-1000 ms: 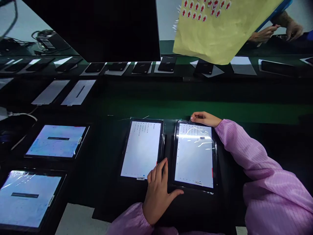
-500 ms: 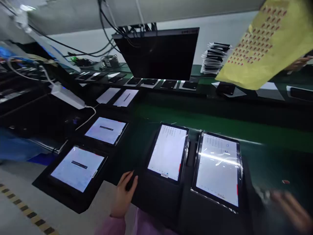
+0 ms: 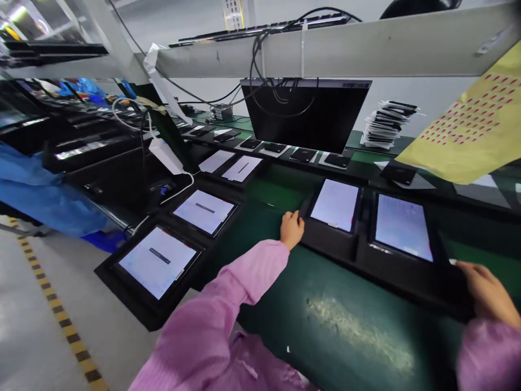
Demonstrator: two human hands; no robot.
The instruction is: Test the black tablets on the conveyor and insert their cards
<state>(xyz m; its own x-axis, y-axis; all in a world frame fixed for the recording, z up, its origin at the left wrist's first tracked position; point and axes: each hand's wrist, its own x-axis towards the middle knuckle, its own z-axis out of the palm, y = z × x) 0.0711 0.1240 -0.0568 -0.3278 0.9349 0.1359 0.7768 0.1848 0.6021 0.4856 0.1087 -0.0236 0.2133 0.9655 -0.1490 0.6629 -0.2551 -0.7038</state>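
A black mat (image 3: 325, 239) lies on the green bench and carries two lit tablets side by side, a left tablet (image 3: 335, 205) and a right tablet (image 3: 402, 227). My left hand (image 3: 292, 231) has its fingers curled around the mat's left edge. At the mat's right end, my right hand (image 3: 490, 290) grips the edge, slightly blurred, with a small white bit showing by its fingertips. Both screens look pale, and their text is too faint to read.
To the left, more lit tablets (image 3: 157, 262) lie on black mats. Behind stand a dark monitor (image 3: 305, 117) and a stack of thin items (image 3: 388, 125). Yellow paper with red marks (image 3: 468, 125) hangs at right. A white adapter (image 3: 166, 156) and cable sit at left.
The black mat with both tablets has slid away from me, baring green bench in front. My hands moved off the tablets to the mat's two ends. The view swung left and up.
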